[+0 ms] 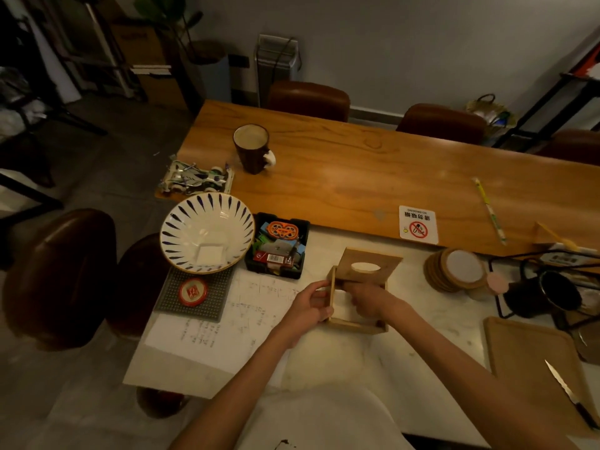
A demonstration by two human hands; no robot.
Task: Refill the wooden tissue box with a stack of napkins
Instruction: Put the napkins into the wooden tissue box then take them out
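At near right, knife (566,392) lying on cutting board (532,368), clear of both hands. At centre of white countertop (422,362): wooden tissue box (357,324) standing with hinged lid (368,266) raised and tilted back; left hand (308,308) closed around left wall, thumb and fingers pinching its edge; right hand (365,300) reaching into open box, fingers curled down over white napkins (341,306) inside, grip on them not discernible. Beyond: black tray (276,246) and patterned bowl (206,232) to left, stacked coasters (457,269) to right, dark mug (253,147) far back on wooden table (373,177).
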